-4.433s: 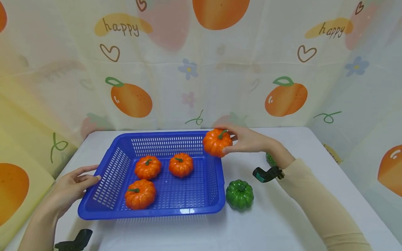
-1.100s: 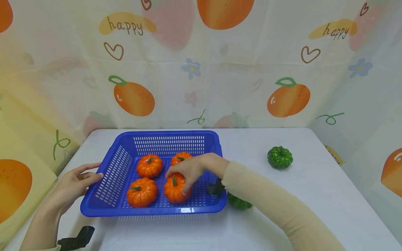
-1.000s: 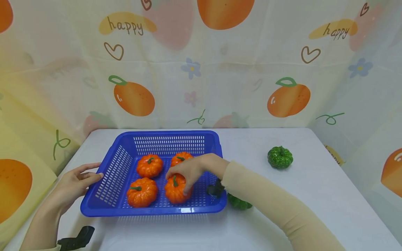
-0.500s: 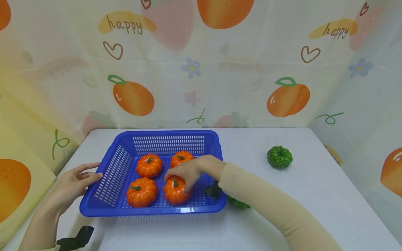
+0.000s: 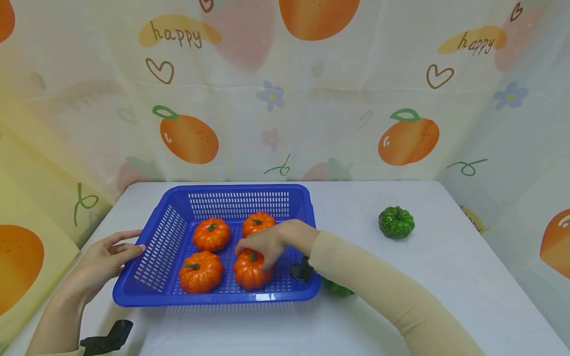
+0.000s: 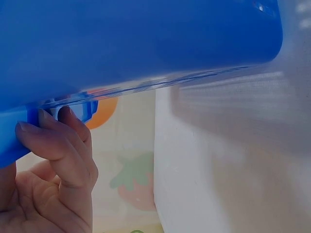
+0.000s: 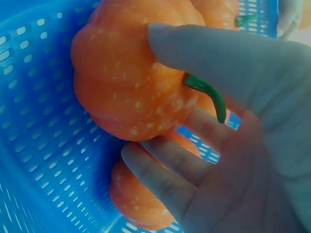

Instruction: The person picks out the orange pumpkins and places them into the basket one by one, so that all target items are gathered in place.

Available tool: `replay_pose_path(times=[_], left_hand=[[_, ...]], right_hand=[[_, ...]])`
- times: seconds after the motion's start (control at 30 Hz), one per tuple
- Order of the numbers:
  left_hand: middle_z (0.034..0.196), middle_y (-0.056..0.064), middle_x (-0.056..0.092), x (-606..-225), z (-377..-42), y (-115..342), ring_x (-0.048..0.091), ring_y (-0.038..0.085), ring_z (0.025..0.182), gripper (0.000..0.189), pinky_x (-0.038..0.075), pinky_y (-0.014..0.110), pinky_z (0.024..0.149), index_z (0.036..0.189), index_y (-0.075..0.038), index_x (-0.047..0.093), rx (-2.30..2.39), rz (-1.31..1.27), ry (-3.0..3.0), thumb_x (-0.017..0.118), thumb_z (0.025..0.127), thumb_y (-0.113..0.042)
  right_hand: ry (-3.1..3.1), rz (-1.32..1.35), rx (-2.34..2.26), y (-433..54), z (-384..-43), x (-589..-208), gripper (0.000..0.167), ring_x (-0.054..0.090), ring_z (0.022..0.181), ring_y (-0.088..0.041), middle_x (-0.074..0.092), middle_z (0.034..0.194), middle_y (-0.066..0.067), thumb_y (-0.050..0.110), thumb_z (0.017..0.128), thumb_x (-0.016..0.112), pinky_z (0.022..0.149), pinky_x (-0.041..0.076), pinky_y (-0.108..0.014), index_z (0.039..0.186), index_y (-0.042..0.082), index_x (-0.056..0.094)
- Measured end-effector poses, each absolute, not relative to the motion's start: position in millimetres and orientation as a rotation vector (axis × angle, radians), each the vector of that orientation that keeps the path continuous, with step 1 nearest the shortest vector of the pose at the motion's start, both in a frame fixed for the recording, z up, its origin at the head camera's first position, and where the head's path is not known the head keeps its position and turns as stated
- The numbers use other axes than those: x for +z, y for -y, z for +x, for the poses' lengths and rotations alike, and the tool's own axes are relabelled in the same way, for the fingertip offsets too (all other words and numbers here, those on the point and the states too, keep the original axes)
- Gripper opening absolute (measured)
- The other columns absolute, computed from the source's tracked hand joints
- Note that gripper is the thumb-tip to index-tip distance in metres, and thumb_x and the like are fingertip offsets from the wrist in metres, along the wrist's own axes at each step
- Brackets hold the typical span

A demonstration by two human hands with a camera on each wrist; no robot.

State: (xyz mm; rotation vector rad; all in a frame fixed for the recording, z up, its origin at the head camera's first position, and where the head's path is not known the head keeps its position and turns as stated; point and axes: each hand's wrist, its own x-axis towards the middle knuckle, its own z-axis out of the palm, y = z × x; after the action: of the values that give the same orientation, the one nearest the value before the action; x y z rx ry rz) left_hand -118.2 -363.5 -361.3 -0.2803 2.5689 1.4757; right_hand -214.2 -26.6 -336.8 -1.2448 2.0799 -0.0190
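Note:
A blue plastic basket (image 5: pixel 213 299) with slotted walls sits on the table, holding several small orange pumpkins. My left hand (image 5: pixel 104 259) grips its left rim; in the left wrist view the curled fingers (image 6: pixel 68 145) lie against the rim's underside. Inside, at the front right, my right hand (image 5: pixel 269 242) holds an orange pumpkin (image 5: pixel 250 272) from above. The right wrist view has the thumb on one side of this pumpkin (image 7: pixel 131 77) and fingers on the other. Beside it are a front-left pumpkin (image 5: pixel 200 273), a back-left pumpkin (image 5: pixel 211 235) and a back-right pumpkin (image 5: pixel 257 222), partly hidden by the hand.
A green pumpkin (image 5: pixel 396 222) stands on the white table (image 5: pixel 450 267) at the right. Another green pumpkin (image 5: pixel 337 288) sits against the basket's right side, mostly hidden under my right sleeve (image 5: pixel 378 282). A fruit-print curtain (image 5: pixel 294 123) hangs behind the table.
From above the basket's right rim, my right hand has brought the orange pumpkin down and left into the front-right area. Over the last second it shifts only slightly. The left hand stays on the rim.

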Motion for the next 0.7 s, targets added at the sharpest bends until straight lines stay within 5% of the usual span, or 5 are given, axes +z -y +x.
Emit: replay_pose_path(times=[0.3,0.7], left_hand=[[0.089,-0.006,0.065,-361,-118,363,0.064,0.014,0.077,0.068,0.054,0.030,0.069,0.140,-0.002,0.030,1.467,-0.277,-2.574,0.057,0.090,-0.039],[0.090,0.009,0.062,-357,-114,354,0.060,0.013,0.069,0.064,0.053,0.028,0.061,0.139,0.003,0.030,1.270,-0.253,-2.722,0.052,0.093,-0.036]], right_hand=[[-2.061,-1.289,-0.087,23,-213,-325,0.065,0.029,0.133,-0.010,0.034,0.145,0.003,0.025,0.087,0.063,0.109,0.026,-0.032,0.143,0.022,0.029],[-2.127,-1.448,-0.322,4,-217,-306,0.054,0.042,0.125,-0.013,0.047,0.134,0.003,0.027,0.088,0.060,0.104,0.033,-0.026,0.137,0.015,0.041]])
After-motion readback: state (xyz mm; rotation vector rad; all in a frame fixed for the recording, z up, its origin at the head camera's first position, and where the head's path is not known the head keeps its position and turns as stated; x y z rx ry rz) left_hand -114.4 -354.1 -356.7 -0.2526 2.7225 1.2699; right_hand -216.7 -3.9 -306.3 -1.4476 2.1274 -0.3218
